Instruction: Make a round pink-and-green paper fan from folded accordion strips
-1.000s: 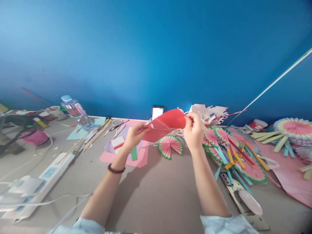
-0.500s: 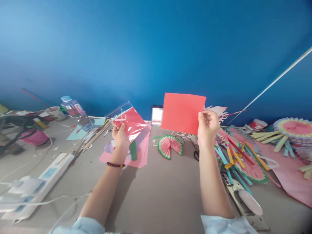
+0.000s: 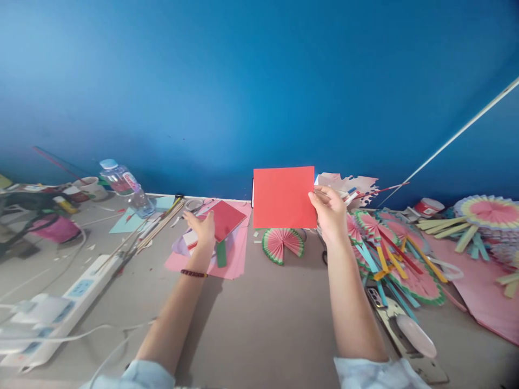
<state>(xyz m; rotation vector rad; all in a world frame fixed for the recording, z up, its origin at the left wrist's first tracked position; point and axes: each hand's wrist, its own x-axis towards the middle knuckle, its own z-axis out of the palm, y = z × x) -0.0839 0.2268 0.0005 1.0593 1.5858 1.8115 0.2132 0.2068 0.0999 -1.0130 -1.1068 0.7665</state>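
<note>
My right hand (image 3: 330,213) pinches the right edge of a flat sheet of red paper (image 3: 284,197), held up in front of the blue wall. My left hand (image 3: 200,227) has its fingers apart just beside a packet of red paper (image 3: 227,219). That packet rests on pink sheets (image 3: 239,254), and no grip on it shows. A strip of green paper (image 3: 221,254) lies below it. Under the raised sheet sits a pleated pink paper fan (image 3: 281,246) with a green edge, its top partly hidden.
At left stand a tilted plastic bottle (image 3: 127,183), a white cup (image 3: 92,189) and a power strip (image 3: 79,297) with cables. Several wooden sticks (image 3: 160,227) lie near it. Pleated paper pieces (image 3: 413,275), a phone (image 3: 377,297) and a computer mouse (image 3: 416,335) are at right.
My left hand has let go of the packet of red paper, now down on the pink sheets. My right hand has moved left and slightly down with the red sheet.
</note>
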